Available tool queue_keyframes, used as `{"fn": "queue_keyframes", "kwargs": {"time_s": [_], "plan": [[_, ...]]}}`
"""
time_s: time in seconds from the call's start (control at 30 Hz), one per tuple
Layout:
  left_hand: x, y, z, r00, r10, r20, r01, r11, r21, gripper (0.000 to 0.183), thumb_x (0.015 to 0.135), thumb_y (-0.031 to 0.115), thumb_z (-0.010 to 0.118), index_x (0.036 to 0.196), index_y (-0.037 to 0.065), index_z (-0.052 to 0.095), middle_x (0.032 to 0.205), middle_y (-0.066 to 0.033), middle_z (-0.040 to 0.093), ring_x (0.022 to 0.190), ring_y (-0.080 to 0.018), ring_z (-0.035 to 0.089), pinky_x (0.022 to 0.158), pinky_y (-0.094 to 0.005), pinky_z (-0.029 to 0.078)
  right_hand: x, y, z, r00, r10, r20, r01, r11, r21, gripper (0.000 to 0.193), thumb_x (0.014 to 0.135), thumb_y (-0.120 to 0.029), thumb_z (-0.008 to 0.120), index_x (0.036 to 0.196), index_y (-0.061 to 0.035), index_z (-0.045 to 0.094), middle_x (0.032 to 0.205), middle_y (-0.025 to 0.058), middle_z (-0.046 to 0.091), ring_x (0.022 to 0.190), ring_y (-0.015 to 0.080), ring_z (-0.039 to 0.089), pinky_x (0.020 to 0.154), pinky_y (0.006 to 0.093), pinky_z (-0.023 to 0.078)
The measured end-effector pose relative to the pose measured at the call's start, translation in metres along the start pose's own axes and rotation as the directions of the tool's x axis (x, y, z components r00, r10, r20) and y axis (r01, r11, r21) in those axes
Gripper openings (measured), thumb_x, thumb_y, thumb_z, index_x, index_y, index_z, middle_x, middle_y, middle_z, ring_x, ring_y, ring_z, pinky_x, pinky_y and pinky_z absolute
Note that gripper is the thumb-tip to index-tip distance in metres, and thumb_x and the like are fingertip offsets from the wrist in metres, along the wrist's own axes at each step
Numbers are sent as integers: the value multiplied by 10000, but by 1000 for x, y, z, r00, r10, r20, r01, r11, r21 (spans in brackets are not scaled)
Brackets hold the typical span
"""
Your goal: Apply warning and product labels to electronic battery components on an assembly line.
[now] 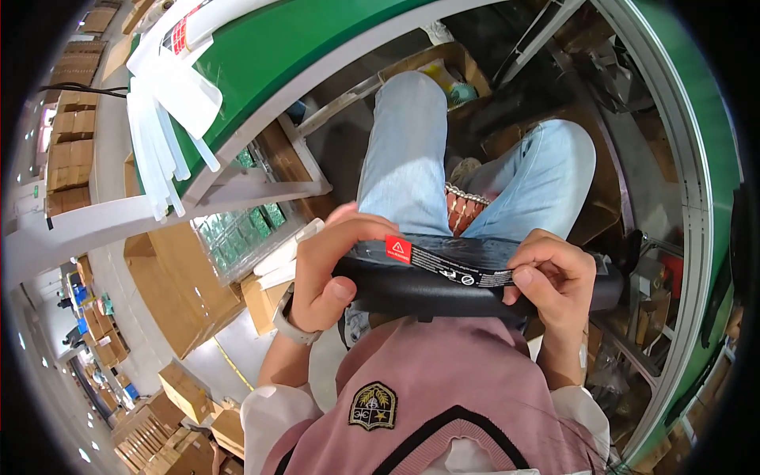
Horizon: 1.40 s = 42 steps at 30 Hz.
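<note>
Seated worker's hands at a long black bar (443, 299), seen from above. The bar lies crosswise over the upper lap, close against the pink top (451, 356). A black label (459, 267) with a red end (398, 248) runs along its upper side. The right hand (560, 277) has thumb and forefinger closed in a pinch on the label's plain end. The left hand (318, 273) curves about the bar's other end, forefinger tip at the red end, thumb beside the bar; how firmly its fingers grip cannot be told. Whether the label is stuck down, and how far, is likewise unclear.

Likely faults: an uneven pull from the right hand could skew, crease or tear the label; if it is adhesive, slack in its middle could let it fold onto itself or trap bubbles. Should the left hand's hold prove light, the bar could roll or turn on the jeans (405, 142), and a shift of the knees might tip it toward the gap between them. The green table (277, 39), bearing white strips (154, 127), gives the bar no support here.
</note>
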<state>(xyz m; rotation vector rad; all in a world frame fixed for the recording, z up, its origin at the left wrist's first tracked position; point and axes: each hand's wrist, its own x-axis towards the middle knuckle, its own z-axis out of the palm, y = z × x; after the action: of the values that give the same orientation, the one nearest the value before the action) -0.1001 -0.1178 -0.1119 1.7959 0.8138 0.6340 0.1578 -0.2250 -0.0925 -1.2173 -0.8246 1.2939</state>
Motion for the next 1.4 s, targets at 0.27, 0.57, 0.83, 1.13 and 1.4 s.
{"fn": "queue_keyframes", "kwargs": {"time_s": [0.27, 0.57, 0.83, 1.13, 1.4], "plan": [[12, -4, -7, 997, 80, -17, -81, 995, -63, 123, 761, 104, 723, 816, 17, 656, 804, -82, 664, 898, -229, 632, 981, -454, 379, -10, 2, 8, 999, 41, -27, -41, 999, -22, 97, 803, 62, 684, 899, 65, 668, 821, 94, 613, 635, 109, 599, 548, 207, 458], [23, -15, -10, 982, 189, -13, -188, 971, -147, 150, 629, 28, 671, 614, 33, 521, 894, -132, 589, 814, -238, 581, 742, -321, 452, 5, 18, 17, 945, -322, 64, 299, 764, -571, 113, 730, 40, 744, 731, -20, 648, 591, 25, 549, 458, 90, 500, 421, 225, 348], [30, -24, -11, 972, 223, 69, -215, 971, -102, 163, 567, 25, 606, 574, 32, 443, 886, -146, 569, 805, -246, 579, 688, -317, 462, 18, 21, 18, 940, -320, 114, 320, 717, -620, 149, 689, 37, 747, 690, -27, 613, 580, 32, 522, 443, 113, 503, 408, 238, 357], [34, -21, -12, 985, 117, 130, -112, 992, -50, 188, 560, 22, 595, 581, 32, 408, 862, -123, 561, 715, -215, 538, 614, -293, 417, 23, 17, 18, 963, -242, 120, 262, 722, -640, 160, 678, 47, 741, 684, -28, 600, 592, 29, 518, 451, 116, 520, 412, 234, 371], [39, -30, -22, 937, 255, 239, -271, 962, 35, 271, 559, -8, 630, 574, 73, 371, 891, -116, 580, 718, -197, 518, 642, -292, 400, 23, 18, 22, 977, -200, 68, 198, 757, -623, 157, 671, 54, 735, 671, -19, 595, 593, 21, 508, 445, 98, 488, 400, 236, 342]]}}
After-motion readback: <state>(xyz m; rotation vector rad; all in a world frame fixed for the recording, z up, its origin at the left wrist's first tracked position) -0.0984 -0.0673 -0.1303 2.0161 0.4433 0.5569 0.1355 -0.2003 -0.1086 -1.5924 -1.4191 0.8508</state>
